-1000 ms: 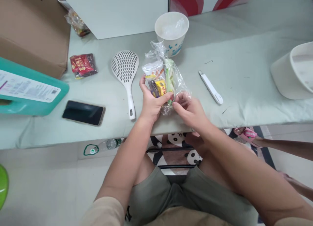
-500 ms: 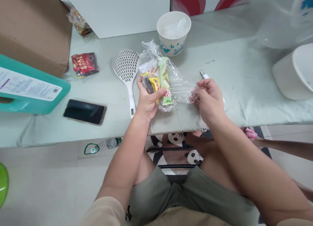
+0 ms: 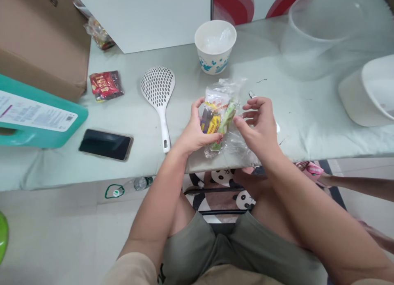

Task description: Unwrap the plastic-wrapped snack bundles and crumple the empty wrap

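A clear plastic bag of snacks [image 3: 214,120], with yellow, white and green wrappers inside, lies near the table's front edge. My left hand [image 3: 196,127] grips its left side, the thumb across the front. Over the loose plastic on the bag's right is my right hand [image 3: 258,125], its fingers apart and the thumb close to the green wrapper. Behind the bag stands a paper cup [image 3: 215,47] with blue leaf prints and clear plastic inside. A white slotted ladle [image 3: 158,88] rests to the left. Part of a small metallic object [image 3: 251,94] shows behind my right hand.
On the left are a phone [image 3: 106,144], a red snack packet [image 3: 106,86], a teal jug [image 3: 40,120] and a cardboard box [image 3: 46,38]. A clear tub [image 3: 308,38] and a white container [image 3: 366,92] stand right. Another person's arm [image 3: 353,182] shows below the table's right side.
The bag and my left hand have moved right, away from the ladle. My right hand has let go of the stretched plastic end and opened. The clear tub at the right has shifted left.
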The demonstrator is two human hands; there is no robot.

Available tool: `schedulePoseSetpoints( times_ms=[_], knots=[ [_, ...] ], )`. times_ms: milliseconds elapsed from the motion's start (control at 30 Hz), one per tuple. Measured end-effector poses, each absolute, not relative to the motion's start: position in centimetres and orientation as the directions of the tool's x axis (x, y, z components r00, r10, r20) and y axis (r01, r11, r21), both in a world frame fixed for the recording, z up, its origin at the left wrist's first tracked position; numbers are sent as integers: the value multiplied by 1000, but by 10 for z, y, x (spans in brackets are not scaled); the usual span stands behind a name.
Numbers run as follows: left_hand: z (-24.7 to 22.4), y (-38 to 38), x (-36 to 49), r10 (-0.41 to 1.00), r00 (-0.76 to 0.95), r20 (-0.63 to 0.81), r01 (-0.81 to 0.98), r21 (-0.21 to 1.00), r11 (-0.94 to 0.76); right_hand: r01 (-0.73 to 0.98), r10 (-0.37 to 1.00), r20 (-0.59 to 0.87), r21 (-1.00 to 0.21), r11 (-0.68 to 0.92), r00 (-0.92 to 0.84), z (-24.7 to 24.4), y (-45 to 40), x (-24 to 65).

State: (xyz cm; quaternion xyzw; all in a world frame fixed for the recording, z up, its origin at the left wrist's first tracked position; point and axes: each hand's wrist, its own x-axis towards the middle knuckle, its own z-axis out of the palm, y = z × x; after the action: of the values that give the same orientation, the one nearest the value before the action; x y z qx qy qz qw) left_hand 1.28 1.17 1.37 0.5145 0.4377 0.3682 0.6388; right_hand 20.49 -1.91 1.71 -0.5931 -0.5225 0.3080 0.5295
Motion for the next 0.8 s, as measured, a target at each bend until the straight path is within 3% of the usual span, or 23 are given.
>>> schedulePoseSetpoints(
  times_ms=[233,433,500,567,633,667,800],
  knots=[
    [11,16,8,886,409,-218,-73,960,269,224,940,116,-974,43,320,9,-7,213],
    [8,18,4,867,447,-219,-204,919,337,8,885,-59,-997,-71,461,-5,8,235],
    [7,19,4,873,439,-212,-228,914,336,60,848,31,-998,-1,529,1,6,235],
    [6,19,6,888,409,-210,-220,922,319,211,779,254,-964,159,573,11,-2,231],
    [5,19,7,905,372,-206,-188,938,290,344,752,422,-899,273,506,21,-12,222],
    [5,18,9,912,356,-202,-162,948,273,378,794,430,-884,274,431,25,-17,218],
    [5,14,17,923,343,-173,-58,977,205,448,977,194,-883,137,83,21,-24,203]
  ],
)
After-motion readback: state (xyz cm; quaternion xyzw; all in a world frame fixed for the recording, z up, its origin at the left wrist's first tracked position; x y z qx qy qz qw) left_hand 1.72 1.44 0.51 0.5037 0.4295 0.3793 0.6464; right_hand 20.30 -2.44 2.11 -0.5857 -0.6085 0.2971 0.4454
